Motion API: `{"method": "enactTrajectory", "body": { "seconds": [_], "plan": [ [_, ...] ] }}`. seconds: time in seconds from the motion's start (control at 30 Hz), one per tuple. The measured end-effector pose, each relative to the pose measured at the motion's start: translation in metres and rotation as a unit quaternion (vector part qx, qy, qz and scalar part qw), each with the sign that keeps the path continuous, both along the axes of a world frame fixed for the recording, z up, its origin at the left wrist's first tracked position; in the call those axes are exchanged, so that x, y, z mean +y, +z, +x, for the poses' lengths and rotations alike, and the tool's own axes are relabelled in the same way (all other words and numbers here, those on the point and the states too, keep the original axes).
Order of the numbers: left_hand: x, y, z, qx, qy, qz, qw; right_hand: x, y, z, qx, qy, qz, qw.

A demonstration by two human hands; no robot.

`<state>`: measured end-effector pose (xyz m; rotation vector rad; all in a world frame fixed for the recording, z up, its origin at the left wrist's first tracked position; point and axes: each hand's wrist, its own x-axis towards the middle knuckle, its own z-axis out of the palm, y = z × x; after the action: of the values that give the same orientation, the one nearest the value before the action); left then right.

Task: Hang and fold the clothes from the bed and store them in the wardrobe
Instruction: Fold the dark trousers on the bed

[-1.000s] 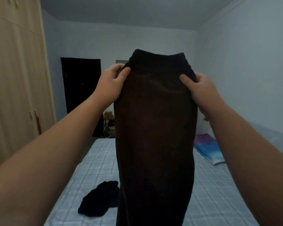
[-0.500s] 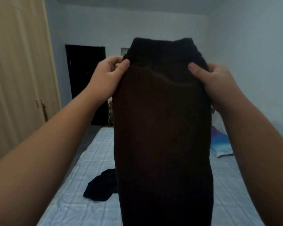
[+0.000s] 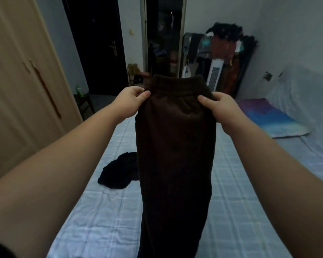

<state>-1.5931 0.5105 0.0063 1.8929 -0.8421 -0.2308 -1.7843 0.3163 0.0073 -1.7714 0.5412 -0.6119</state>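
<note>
Both forearms extend forward at about chest height over the bed, which carries a pale blue checked sheet. Left hand pinches the left end of the waistband of the dark brown trousers, thumb on the near face, fingers curled behind. Right hand grips the right end the same way. The trousers hang straight down between the hands, their lower end out of frame; no label or writing legible on them.

Versus 0.5 s ago: the trousers are held lower in view, and the far end of the room, previously hidden, is now visible.

On the sheet, just left of the hanging trousers, lies a crumpled black garment. Further right, a purple-blue pillow. Wardrobe door at left is closed. Beyond: dark door, white tower fan, heaped clothes.
</note>
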Motion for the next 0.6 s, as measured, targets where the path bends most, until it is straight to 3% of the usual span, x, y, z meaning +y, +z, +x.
{"method": "enactTrajectory", "body": {
  "seconds": [0.2, 0.37, 0.6],
  "plan": [
    [-0.118, -0.089, 0.098, 0.075, 0.070, 0.033, 0.994, -0.108, -0.106, 0.124, 0.033, -0.040, 0.067, 0.996],
    [-0.204, -0.197, 0.172, 0.076, 0.143, 0.060, 0.985, -0.191, -0.223, 0.211, 0.070, -0.064, 0.119, 0.988],
    [-0.252, -0.360, 0.219, 0.087, 0.168, 0.115, 0.975, -0.247, -0.394, 0.280, 0.204, -0.070, 0.060, 0.975]
  ]
}}
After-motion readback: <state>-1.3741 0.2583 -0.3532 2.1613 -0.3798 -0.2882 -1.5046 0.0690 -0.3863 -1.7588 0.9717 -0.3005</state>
